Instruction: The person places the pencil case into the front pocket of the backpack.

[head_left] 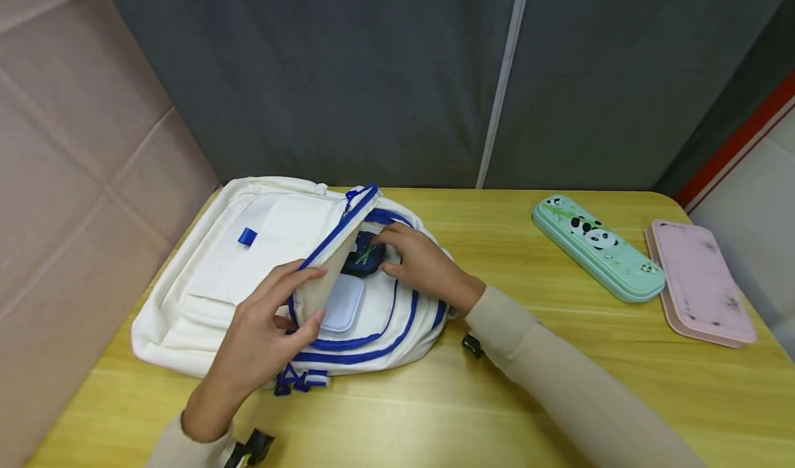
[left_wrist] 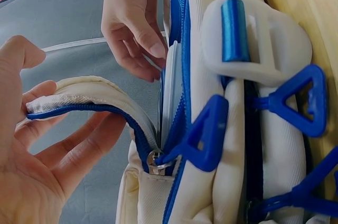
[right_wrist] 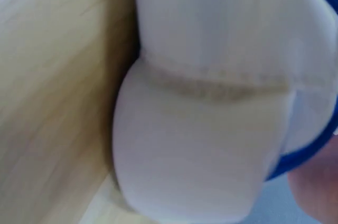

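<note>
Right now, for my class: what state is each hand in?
Left hand: holding the backpack flap up.
Right hand: at the dark case; whether gripping it cannot be told.

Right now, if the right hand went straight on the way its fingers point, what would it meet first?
The right hand would likely meet the dark case first, directly ahead, though whether they touch is unclear. Past it stands the flap that the left hand holds.

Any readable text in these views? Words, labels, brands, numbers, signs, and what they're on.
No readable text in any view.
Dark case in the backpack: markings too small to read.
Green case: panda pictures, no legible lettering.
Pink case: small marks, too blurred to read.
</note>
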A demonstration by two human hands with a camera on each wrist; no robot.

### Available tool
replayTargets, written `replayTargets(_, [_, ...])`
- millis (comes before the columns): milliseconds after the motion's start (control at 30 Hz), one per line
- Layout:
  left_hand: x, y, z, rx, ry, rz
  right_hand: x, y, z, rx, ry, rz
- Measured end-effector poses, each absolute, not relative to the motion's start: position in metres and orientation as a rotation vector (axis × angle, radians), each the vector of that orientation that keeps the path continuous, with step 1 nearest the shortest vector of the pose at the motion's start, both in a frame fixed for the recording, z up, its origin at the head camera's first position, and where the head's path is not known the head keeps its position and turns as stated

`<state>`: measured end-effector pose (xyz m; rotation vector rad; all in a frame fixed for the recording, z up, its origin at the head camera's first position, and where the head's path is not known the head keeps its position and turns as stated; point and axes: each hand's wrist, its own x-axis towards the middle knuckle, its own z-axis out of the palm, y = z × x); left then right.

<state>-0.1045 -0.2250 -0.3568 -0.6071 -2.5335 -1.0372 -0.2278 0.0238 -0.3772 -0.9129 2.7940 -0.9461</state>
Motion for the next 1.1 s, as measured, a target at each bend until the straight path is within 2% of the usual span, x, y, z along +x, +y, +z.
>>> replayTargets(333, [-0.106, -0.224, -0.356, -0.580, -2.549, -1.062, -0.217, 0.056, -0.375, -0.899, 2.810, -0.946])
replayTargets(1100, [-0.107, -0.226, -0.358, -0.569, -2.554, -1.054, -0.202, 0.163, -0.376, -0.799, 3.042, -1.013])
